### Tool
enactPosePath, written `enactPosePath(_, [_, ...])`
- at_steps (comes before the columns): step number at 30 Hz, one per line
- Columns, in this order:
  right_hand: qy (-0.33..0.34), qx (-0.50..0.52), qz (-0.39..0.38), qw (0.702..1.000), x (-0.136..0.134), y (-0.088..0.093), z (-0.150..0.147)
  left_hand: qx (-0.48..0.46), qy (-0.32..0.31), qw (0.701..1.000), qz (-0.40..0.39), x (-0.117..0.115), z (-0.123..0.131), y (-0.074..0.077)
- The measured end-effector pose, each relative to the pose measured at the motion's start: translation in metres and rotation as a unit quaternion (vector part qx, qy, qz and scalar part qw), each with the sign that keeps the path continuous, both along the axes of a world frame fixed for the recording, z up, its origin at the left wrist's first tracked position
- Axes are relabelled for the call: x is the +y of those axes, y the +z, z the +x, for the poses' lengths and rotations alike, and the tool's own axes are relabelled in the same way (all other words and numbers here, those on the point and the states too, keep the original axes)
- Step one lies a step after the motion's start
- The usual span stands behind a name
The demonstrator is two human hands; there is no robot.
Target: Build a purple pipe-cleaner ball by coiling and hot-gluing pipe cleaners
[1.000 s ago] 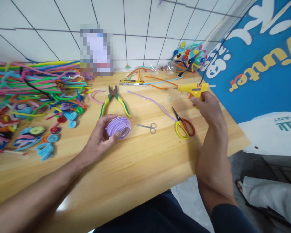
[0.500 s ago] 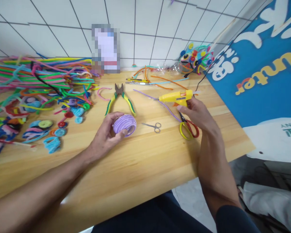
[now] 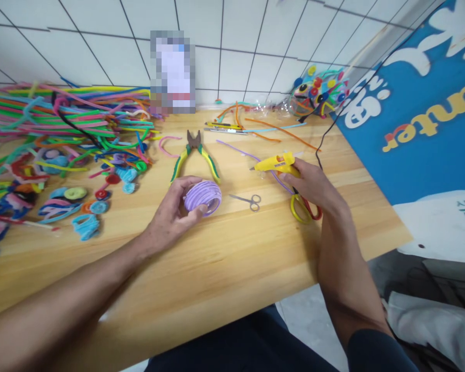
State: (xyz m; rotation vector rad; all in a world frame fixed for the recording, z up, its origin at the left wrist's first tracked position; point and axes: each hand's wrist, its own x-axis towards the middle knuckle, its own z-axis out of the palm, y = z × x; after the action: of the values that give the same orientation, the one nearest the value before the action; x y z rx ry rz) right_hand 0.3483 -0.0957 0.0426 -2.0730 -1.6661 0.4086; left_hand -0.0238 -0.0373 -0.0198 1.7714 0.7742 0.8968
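Note:
My left hand (image 3: pixel 178 209) is closed round a coil of purple pipe cleaner (image 3: pixel 202 196), its hollow end facing right. In my right hand (image 3: pixel 313 183) is a yellow hot glue gun (image 3: pixel 275 163), nozzle pointing left above the table. Behind my left hand lie pliers (image 3: pixel 194 150) with green and yellow handles, jaws spread. Small metal scissors (image 3: pixel 250 201) rest between the hands. Red and yellow handled scissors (image 3: pixel 300 209) are partly hidden under my right hand. A loose purple pipe cleaner (image 3: pixel 236 149) runs behind and under the glue gun.
Piles of coloured pipe cleaners (image 3: pixel 62 121) and small twisted pieces (image 3: pixel 86 226) cover the left side. A yellow craft knife (image 3: pixel 225 125) lies at the back. A bag of buttons and pompoms (image 3: pixel 320 93) stands back right, near a black cord (image 3: pixel 325 135). A pixelated phone-like shape (image 3: pixel 174 72) leans on the tiled wall.
The glue gun has come slightly down and to the left relative to the table, its nozzle lower. The left hand keeps its hold on the purple coil. The whole view has shifted a little.

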Motion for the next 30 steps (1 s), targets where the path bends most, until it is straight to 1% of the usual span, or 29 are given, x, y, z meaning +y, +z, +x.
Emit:
enactPosePath(4, [0.005,0.011,0.0,1.0,0.0,0.001,-0.001,0.006,0.005,1.0,0.011,0.0,0.0,0.001])
enactPosePath(10, [0.002,0.034,0.009,0.999,-0.003,0.008,-0.004,0.004,0.0,1.0,0.005,0.0,0.0,0.001])
enactPosePath(12, [-0.001,0.045,0.022,0.999,-0.002,0.006,-0.004,0.006,-0.001,1.0,0.009,0.0,0.0,0.0])
enactPosePath(14, [-0.001,0.072,0.049,0.996,0.001,0.001,-0.001,0.01,-0.003,1.0,0.013,0.001,-0.001,0.0])
enactPosePath(17, [-0.007,0.131,0.113,0.985,0.009,-0.01,0.007,0.011,-0.003,1.0,0.021,0.001,-0.001,-0.001])
enactPosePath(20, [-0.037,0.157,0.157,0.974,0.02,-0.017,0.016,0.013,-0.003,0.999,0.03,0.001,0.0,-0.002])
enactPosePath(24, [-0.075,0.166,0.168,0.969,0.037,-0.015,0.024,0.017,0.0,0.999,0.042,0.001,0.0,-0.002])
enactPosePath(26, [-0.078,0.16,0.172,0.969,0.047,-0.014,0.025,0.019,0.0,0.999,0.046,0.001,0.0,-0.001])
enactPosePath(30, [-0.069,0.118,0.167,0.976,0.064,-0.013,0.028,0.02,-0.008,0.999,0.048,0.001,0.001,0.0])
